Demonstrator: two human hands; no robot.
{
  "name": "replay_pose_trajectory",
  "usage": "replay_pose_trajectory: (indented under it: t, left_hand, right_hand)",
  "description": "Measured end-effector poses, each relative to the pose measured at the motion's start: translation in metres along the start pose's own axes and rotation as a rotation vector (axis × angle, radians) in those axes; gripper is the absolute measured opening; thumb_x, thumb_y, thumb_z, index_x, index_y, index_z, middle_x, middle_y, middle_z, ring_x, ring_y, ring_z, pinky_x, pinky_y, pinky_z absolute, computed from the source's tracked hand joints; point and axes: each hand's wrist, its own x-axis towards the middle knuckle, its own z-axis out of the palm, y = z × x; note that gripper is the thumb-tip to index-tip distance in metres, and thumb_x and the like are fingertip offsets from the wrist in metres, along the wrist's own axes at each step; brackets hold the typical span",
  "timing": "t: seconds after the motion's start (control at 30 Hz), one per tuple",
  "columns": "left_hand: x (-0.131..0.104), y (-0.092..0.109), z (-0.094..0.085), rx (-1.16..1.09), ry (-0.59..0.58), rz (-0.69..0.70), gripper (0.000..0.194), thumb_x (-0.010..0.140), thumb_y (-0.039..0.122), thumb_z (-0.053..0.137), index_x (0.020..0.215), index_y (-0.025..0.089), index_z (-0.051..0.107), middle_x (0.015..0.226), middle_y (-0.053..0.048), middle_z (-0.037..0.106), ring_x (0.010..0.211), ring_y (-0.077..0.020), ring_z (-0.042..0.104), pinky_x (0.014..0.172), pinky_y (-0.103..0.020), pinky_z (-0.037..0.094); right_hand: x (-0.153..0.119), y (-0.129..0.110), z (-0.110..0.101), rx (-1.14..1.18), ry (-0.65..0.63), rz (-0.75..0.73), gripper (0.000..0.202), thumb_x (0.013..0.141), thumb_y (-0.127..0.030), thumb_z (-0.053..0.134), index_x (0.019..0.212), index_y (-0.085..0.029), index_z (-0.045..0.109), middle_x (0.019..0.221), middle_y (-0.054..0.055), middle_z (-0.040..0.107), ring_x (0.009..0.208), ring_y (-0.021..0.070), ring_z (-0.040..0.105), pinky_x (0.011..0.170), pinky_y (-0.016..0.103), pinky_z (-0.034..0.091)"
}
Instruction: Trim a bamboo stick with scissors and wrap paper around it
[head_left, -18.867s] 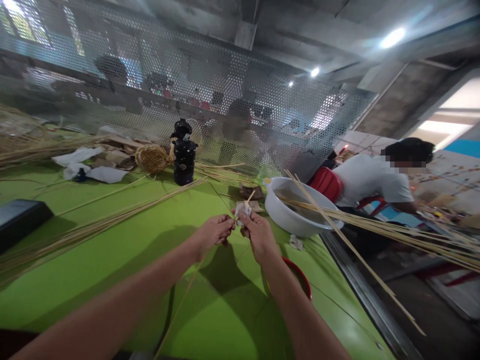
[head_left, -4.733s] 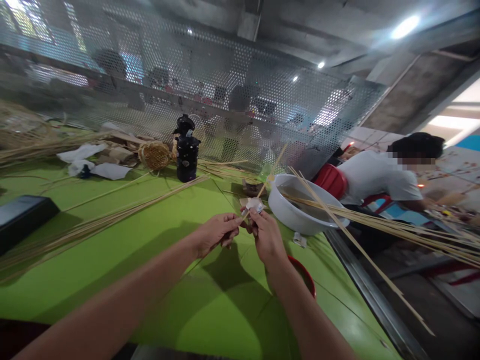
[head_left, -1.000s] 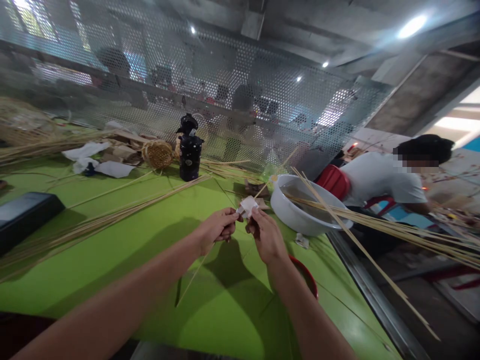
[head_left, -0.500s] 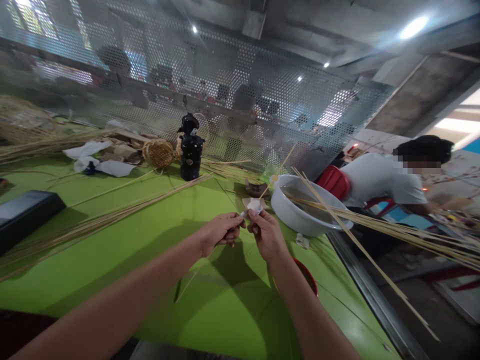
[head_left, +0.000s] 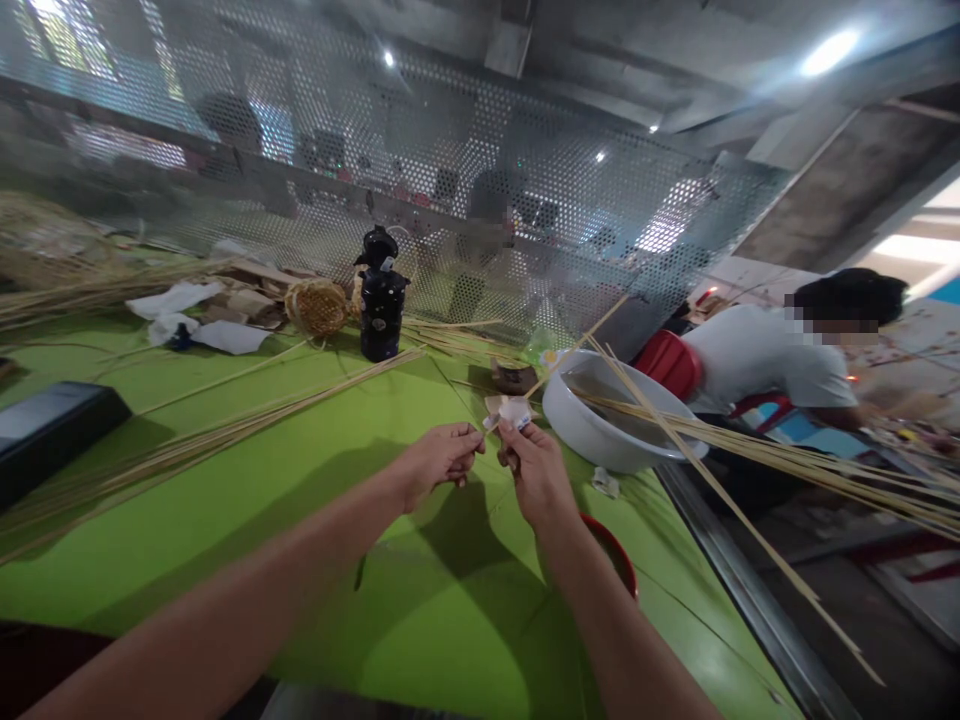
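My right hand (head_left: 534, 462) pinches a small white piece (head_left: 515, 410), paper or cloth, wrapped round a thin bamboo strip (head_left: 600, 322) that slants up to the right past the basin. Close on its left, my left hand (head_left: 448, 455) has thumb and forefinger pressed together near the strip's lower end; what lies between those fingertips is too small to make out. Behind the fingers a brown scrap (head_left: 514, 377) rests on the green table (head_left: 352, 640). The white basin (head_left: 600, 432) of water stands right of my hands, and a red bowl (head_left: 616, 552) is partly hidden by my right forearm.
Long bamboo strips (head_left: 247, 425) lie across the left side, beside a dark box (head_left: 60, 430). A black bottle (head_left: 381, 310) and small woven basket (head_left: 316, 305) stand at the back. More strips (head_left: 795, 465) jut over the right edge. A person (head_left: 757, 350) sits beyond.
The strip has slid up and to the right through my fingers, and its lower end no longer shows below my left hand. My hands have moved slightly apart.
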Motion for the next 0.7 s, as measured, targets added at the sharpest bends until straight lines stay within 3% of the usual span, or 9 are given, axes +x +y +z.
replay_pose_trajectory:
  t: [0.3, 0.5, 0.7]
  left_hand:
    - [-0.0019, 0.0033, 0.0034, -0.028, 0.040, -0.011, 0.023, 0.088, 0.039, 0.052, 0.080, 0.018, 0.048, 0.052, 0.010, 0.033, 0.042, -0.0059, 0.025, 0.050, -0.021, 0.030]
    - [-0.0011, 0.0001, 0.0027, 0.002, -0.008, -0.033, 0.027, 0.086, 0.044, 0.055, 0.081, 0.018, 0.050, 0.052, 0.009, 0.034, 0.044, -0.0067, 0.029, 0.050, -0.021, 0.029]
    - [0.0004, 0.0002, 0.0022, -0.006, 0.046, 0.000, 0.024, 0.087, 0.039, 0.052, 0.078, 0.018, 0.048, 0.051, 0.010, 0.033, 0.043, -0.0063, 0.026, 0.049, -0.021, 0.029]
  right_hand:
    - [-0.0071, 0.0007, 0.0071, -0.063, -0.030, 0.025, 0.028, 0.066, -0.041, 0.078, 0.065, -0.016, 0.063, 0.051, -0.005, 0.048, 0.044, 0.0061, 0.027, 0.045, 0.025, 0.019]
    - [-0.0024, -0.0021, -0.0003, -0.065, 0.053, -0.006, 0.030, 0.063, -0.041, 0.079, 0.064, -0.017, 0.061, 0.047, -0.007, 0.043, 0.045, 0.0071, 0.028, 0.046, 0.025, 0.019]
    - [-0.0080, -0.0022, 0.0064, -0.169, 0.017, 0.020, 0.034, 0.064, -0.046, 0.076, 0.059, -0.017, 0.060, 0.043, -0.007, 0.039, 0.042, 0.0069, 0.025, 0.044, 0.026, 0.015]
